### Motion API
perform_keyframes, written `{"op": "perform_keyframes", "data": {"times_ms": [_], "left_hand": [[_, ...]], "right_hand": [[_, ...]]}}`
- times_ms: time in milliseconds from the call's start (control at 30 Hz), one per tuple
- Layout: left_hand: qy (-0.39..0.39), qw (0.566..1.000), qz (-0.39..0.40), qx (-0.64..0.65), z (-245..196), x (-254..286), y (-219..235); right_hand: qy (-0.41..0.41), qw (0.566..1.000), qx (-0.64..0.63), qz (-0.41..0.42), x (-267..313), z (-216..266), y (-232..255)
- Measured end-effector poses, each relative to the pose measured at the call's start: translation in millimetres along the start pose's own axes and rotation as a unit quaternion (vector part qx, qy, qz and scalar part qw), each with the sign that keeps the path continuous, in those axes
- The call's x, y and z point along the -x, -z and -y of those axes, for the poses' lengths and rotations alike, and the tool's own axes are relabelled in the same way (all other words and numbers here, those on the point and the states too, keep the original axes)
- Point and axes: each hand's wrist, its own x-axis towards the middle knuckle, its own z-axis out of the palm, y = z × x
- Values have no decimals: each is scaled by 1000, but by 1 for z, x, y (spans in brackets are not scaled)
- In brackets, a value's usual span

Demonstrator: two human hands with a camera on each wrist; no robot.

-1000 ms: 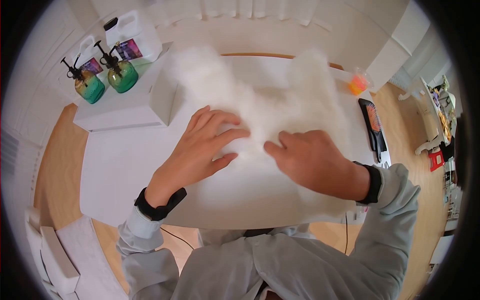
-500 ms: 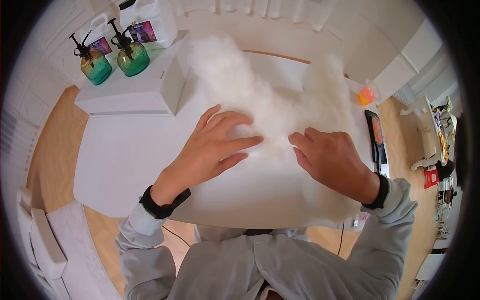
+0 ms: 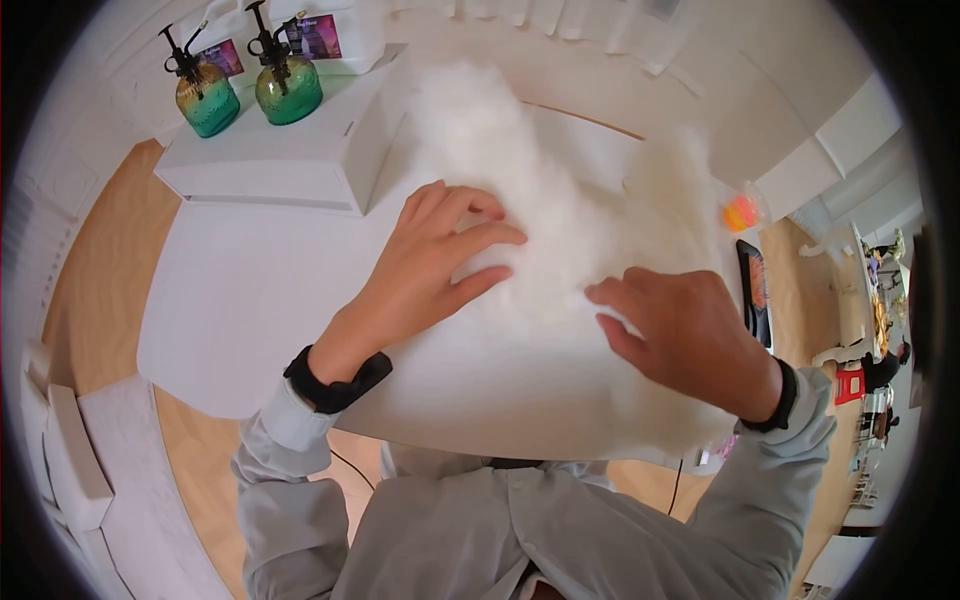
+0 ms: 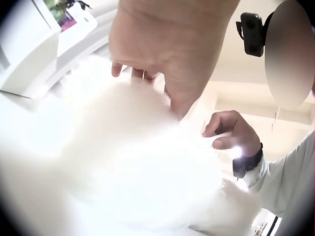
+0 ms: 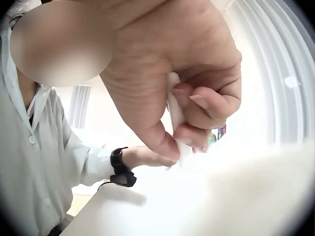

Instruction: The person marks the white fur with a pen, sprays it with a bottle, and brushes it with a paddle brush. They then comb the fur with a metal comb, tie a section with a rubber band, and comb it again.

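Observation:
A fluffy white mass lies over the table, with two tufted ends reaching toward the back. My left hand is at its left side, fingers spread and gently bent, fingertips on the fluff. In the left wrist view those fingertips are partly hidden behind the white fibres. My right hand is at the near right of the fluff, thumb apart from the forefinger in the head view. The right wrist view shows it holding a slim white stick between thumb and fingers; the stick's lower end fades into the bright background.
Two green-amber spray bottles stand on a white box at the back left, before white jugs. Along the table's right edge are a black hairbrush and a clear cup with orange contents.
The head view has shifted, so the bottles sit higher. The gap between my hands has widened, the right hand moving rightward from the left. The right thumb has come away from the forefinger.

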Motion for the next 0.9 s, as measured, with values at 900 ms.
{"op": "perform_keyframes", "data": {"times_ms": [900], "left_hand": [[84,996,13,25,-1,13,4]], "right_hand": [[54,993,-31,-105,-32,13,-26]]}}
